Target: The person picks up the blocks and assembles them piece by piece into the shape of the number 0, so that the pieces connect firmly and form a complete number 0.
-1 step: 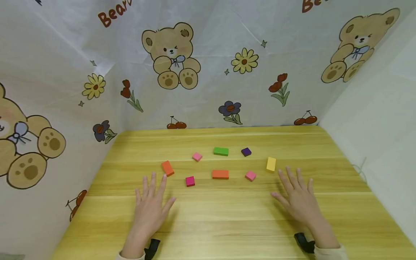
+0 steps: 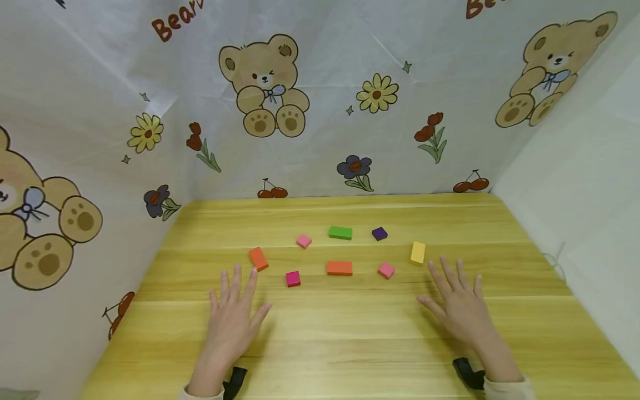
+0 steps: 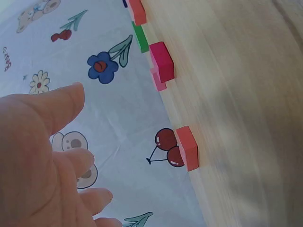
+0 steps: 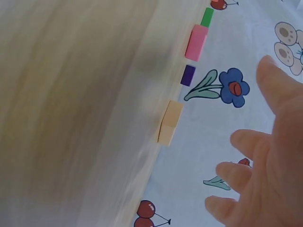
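My left hand (image 2: 231,326) is at the left of the wooden table, fingers spread and holding nothing. Its fingertips are nearest an orange block (image 2: 258,259), with a magenta block (image 2: 293,279) to the right. On the other side, my right hand (image 2: 462,315) has its fingers spread, also holding nothing. A yellow block (image 2: 417,253) lies just beyond its fingertips; the right wrist view shows this block (image 4: 170,123) apart from the hand. Between the hands are a second orange block (image 2: 339,268) and a pink block (image 2: 386,270). Farther back lie another pink block (image 2: 304,241), a green block (image 2: 340,233) and a dark purple block (image 2: 379,233).
The light wooden table (image 2: 330,344) runs back to a white cloth (image 2: 320,111) printed with bears, flowers and cherries. A plain white wall (image 2: 590,183) borders the right side, where a thin pale cord (image 2: 556,262) hangs near the table edge.
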`<move>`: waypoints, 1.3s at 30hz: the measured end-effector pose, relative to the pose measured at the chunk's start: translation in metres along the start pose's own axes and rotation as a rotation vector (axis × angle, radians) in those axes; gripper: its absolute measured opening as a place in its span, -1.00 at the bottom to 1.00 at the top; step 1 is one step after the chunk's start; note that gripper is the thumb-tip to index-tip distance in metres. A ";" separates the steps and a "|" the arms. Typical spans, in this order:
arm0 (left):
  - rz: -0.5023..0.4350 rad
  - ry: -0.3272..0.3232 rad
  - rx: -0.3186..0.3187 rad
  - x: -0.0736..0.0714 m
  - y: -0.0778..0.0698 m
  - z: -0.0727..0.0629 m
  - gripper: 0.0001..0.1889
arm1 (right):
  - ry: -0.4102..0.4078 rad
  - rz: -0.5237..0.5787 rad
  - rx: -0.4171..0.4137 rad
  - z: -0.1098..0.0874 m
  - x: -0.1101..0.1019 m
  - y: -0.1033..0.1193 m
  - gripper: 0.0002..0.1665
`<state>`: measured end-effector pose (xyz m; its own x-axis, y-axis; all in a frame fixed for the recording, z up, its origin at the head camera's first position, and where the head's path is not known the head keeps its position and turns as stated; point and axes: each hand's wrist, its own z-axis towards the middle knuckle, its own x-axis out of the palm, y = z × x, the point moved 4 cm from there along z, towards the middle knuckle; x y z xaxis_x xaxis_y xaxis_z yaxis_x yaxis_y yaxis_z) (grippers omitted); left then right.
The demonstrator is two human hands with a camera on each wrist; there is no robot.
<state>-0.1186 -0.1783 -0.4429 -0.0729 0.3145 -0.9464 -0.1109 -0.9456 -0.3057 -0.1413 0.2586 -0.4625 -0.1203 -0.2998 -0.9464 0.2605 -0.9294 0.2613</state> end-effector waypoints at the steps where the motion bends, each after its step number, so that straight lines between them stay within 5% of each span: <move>1: -0.004 0.000 0.001 0.000 0.000 0.000 -0.22 | -0.001 0.002 0.000 0.000 0.000 0.000 -0.04; 7: -0.036 -0.076 0.046 0.005 -0.003 0.006 -0.19 | -0.129 0.122 -0.030 0.005 -0.006 0.010 -0.11; 12: -0.222 -0.190 0.094 0.013 -0.012 0.023 -0.28 | -0.280 0.340 -0.049 0.015 -0.012 0.034 -0.30; 19: -0.667 -0.129 -0.069 0.037 -0.015 0.052 -0.46 | -0.117 0.642 0.114 0.047 0.012 0.075 -0.49; 24: -0.843 -0.069 -0.139 0.053 -0.015 0.062 -0.44 | -0.039 0.767 0.202 0.067 0.036 0.098 -0.46; 31: -0.885 -0.074 -0.142 0.069 -0.012 0.068 -0.43 | -0.004 0.780 0.271 0.083 0.061 0.110 -0.39; 39: -0.846 -0.099 -0.146 0.076 -0.008 0.070 -0.48 | -0.033 0.724 0.196 0.090 0.076 0.109 -0.40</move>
<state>-0.1926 -0.1407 -0.5054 -0.1104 0.9170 -0.3834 -0.0389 -0.3894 -0.9202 -0.2078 0.1148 -0.4889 -0.0129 -0.8540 -0.5201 0.1108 -0.5181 0.8481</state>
